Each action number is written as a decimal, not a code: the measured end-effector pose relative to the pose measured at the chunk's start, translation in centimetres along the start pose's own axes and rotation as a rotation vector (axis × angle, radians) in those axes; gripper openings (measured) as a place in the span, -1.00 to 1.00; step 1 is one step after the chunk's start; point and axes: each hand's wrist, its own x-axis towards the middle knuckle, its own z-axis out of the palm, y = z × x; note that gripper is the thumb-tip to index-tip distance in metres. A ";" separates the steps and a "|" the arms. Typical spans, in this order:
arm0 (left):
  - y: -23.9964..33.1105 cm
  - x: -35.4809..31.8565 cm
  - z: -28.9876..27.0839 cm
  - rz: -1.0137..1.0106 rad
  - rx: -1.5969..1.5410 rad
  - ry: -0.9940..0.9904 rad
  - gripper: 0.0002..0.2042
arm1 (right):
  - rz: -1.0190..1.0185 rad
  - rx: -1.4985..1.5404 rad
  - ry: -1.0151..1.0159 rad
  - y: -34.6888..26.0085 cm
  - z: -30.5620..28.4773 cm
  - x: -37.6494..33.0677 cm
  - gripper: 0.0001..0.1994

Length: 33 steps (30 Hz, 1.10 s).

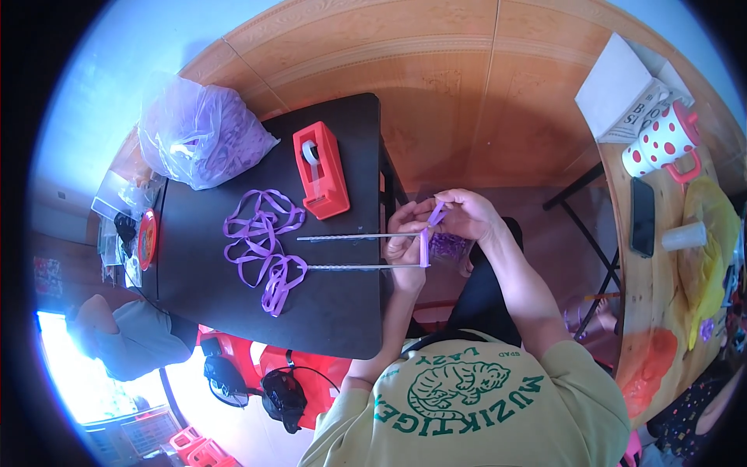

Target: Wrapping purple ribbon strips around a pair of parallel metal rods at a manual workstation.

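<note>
Two thin metal rods (pixel 342 237) lie parallel, reaching leftward over the black table's right edge. My left hand (pixel 401 247) is closed around them near their right ends. A purple ribbon (pixel 425 247) spans the gap between those ends. Above it, my right hand (pixel 468 213) pinches a short stretch of the same purple ribbon between thumb and fingers, close to the left fingertips. A loose, tangled heap of purple ribbon (pixel 257 237) rests on the table left of the rods. Beneath my hands, purple pieces (pixel 450 246) show partly, their holder hidden.
On the black table (pixel 194 241) stand a red tape dispenser (pixel 331 191) and a bulging clear bag (pixel 206 136) of purple material. A wooden desk (pixel 634 303) at right bears a dotted tumbler (pixel 661 142), phone (pixel 642 218) and yellow bag (pixel 712 233). Another person (pixel 140 338) is at left.
</note>
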 end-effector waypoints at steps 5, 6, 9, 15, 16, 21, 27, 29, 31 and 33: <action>0.2 -0.1 0.3 -0.042 -0.051 -0.023 -0.82 | 0.060 -0.090 0.199 0.1 -0.4 0.2 -0.82; 0.7 0.1 0.6 -0.055 -0.075 -0.030 -0.81 | 0.060 -0.092 0.196 0.2 -1.3 0.6 -0.82; 1.3 0.3 1.2 -0.034 0.006 -0.031 -0.78 | 0.048 0.018 -0.050 0.7 -3.5 1.2 -0.82; 0.2 0.0 -0.2 -0.021 -0.012 -0.068 -0.79 | 0.043 0.026 0.077 1.2 -2.8 1.2 -0.83; -0.1 0.0 -0.4 -0.021 -0.013 -0.069 -0.79 | 0.063 0.002 0.098 1.3 -2.9 1.4 -0.83; -0.1 -0.2 -0.3 -0.032 0.006 -0.022 -0.86 | 0.081 0.017 0.132 2.3 -3.8 1.9 -0.84; 0.3 -0.8 -0.9 -0.009 0.099 -0.030 -0.89 | 0.076 -0.015 0.174 4.1 -3.3 1.6 -0.91; 0.3 -1.2 -0.9 -0.053 0.065 -0.018 -0.90 | 0.023 0.032 0.309 4.9 -3.4 1.2 -0.92; 0.5 -1.6 -0.9 -0.100 0.029 -0.007 -0.91 | -0.011 0.042 0.286 5.3 -4.4 0.2 -0.92; 1.1 -2.1 -0.9 -0.182 0.015 -0.016 -0.92 | -0.043 0.051 0.263 5.6 -4.6 -1.0 -0.92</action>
